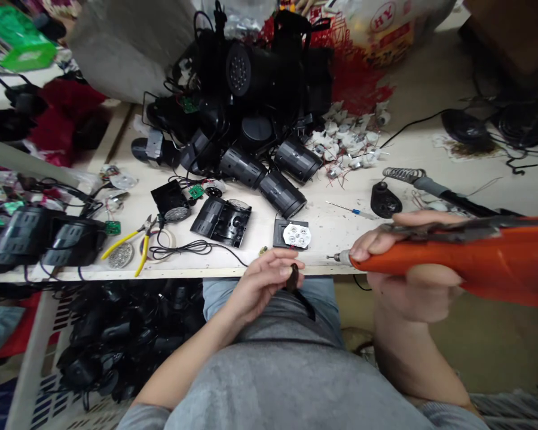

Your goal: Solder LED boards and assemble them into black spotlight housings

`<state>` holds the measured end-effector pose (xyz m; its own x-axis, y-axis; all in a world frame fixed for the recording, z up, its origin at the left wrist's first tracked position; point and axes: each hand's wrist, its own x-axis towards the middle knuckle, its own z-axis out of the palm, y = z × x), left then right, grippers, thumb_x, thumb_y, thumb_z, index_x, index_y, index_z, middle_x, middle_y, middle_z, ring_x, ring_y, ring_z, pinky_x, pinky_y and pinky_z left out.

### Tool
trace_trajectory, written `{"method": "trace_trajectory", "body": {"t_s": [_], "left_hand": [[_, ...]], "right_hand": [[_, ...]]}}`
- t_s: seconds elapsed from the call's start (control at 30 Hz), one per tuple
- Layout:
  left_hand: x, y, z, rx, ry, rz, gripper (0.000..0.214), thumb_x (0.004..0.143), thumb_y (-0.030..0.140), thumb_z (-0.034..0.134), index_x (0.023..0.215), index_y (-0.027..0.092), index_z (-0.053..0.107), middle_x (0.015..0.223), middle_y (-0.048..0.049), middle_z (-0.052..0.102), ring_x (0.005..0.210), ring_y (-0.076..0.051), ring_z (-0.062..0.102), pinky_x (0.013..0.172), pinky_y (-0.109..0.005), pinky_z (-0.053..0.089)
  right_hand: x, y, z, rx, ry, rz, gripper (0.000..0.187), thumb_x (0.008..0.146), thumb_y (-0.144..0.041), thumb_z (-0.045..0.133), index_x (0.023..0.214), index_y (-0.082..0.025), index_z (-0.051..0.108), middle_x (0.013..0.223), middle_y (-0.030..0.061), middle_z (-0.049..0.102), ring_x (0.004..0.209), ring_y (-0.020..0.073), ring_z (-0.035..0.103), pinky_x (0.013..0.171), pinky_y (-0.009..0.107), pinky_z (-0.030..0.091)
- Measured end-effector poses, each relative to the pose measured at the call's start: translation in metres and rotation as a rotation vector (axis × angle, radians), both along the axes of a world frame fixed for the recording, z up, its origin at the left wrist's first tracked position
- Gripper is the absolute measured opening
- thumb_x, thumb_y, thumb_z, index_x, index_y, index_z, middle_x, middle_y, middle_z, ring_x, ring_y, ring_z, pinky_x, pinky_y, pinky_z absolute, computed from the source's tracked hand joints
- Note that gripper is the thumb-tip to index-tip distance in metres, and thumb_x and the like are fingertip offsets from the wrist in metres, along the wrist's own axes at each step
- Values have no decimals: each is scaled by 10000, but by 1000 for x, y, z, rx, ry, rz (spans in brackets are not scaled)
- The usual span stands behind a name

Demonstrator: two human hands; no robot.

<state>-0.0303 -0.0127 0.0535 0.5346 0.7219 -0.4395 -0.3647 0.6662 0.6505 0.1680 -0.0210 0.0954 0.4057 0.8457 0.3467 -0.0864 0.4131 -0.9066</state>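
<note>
My right hand [407, 263] is wrapped round an orange electric screwdriver [466, 257], its metal bit [336, 257] pointing left just above the table's front edge. My left hand [264, 278] is at that edge, fingers pinched on a small dark part [293, 276] with a black cable hanging from it. Just beyond the left hand lies a small black square plate with a white LED lens cluster [296, 234].
A heap of black spotlight housings [251, 101] fills the table's back middle. Yellow-handled pliers [132, 242], small circuit boards, a black open casing [222, 221], small white parts [349, 146] and a soldering iron stand [406, 176] lie around. A basket of black parts [103, 352] sits under the table [341, 215].
</note>
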Motion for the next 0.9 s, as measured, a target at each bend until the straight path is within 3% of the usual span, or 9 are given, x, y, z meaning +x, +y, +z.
{"method": "trace_trajectory", "body": {"t_s": [0.2, 0.33, 0.47, 0.57, 0.7, 0.83, 0.9], "left_hand": [[8, 27, -10, 691, 558, 330, 451, 703, 261, 838, 1096, 158, 641, 1030, -91, 745, 949, -198, 720, 831, -314, 609], [18, 32, -19, 1122, 837, 363, 407, 774, 237, 770, 1148, 165, 628, 1049, -74, 745, 935, -182, 731, 861, -313, 615], [21, 34, -21, 1452, 961, 349, 368, 834, 209, 709, 1185, 151, 611, 1049, -90, 740, 932, -189, 718, 838, -303, 606], [23, 38, -23, 1556, 972, 301, 385, 855, 198, 680, 1225, 145, 590, 1059, -104, 740, 961, -212, 703, 868, -333, 594], [27, 42, -30, 1622, 935, 261, 435, 894, 194, 637, 1314, 150, 535, 1128, -121, 730, 1036, -221, 696, 919, -346, 578], [29, 43, -35, 1637, 927, 239, 435, 920, 245, 631, 1330, 155, 519, 1168, -133, 719, 1083, -226, 693, 942, -349, 570], [28, 44, -38, 1600, 940, 222, 421, 921, 281, 637, 1311, 162, 534, 1119, -120, 728, 1036, -228, 699, 914, -358, 577]], "right_hand": [[2, 16, -4, -54, 148, -4, 901, 455, -897, 723, 1061, -230, 737, 692, 7, 659, 540, 179, 603, 485, 319, 526], [0, 17, -7, -69, 94, 42, 824, 538, -845, 753, 1105, -247, 731, 722, 2, 666, 574, 173, 616, 528, 319, 542], [1, 17, -8, -49, 85, 50, 702, 640, -753, 783, 1130, -253, 728, 754, 1, 675, 595, 161, 635, 543, 300, 529], [3, 17, -7, -37, 88, 59, 723, 602, -770, 789, 1120, -269, 738, 748, -3, 688, 575, 159, 635, 543, 296, 538], [6, 18, -3, -48, 105, 76, 876, 517, -907, 668, 1105, -265, 768, 711, 11, 699, 558, 174, 643, 516, 305, 568], [4, 22, 4, 42, 122, 71, 766, 622, -927, 559, 1042, -330, 791, 1018, 20, 746, 596, 162, 688, 511, 322, 606], [3, 25, 6, 69, 113, 91, 726, 668, -918, 523, 1041, -356, 790, 1042, 6, 744, 589, 157, 692, 504, 323, 615]]}}
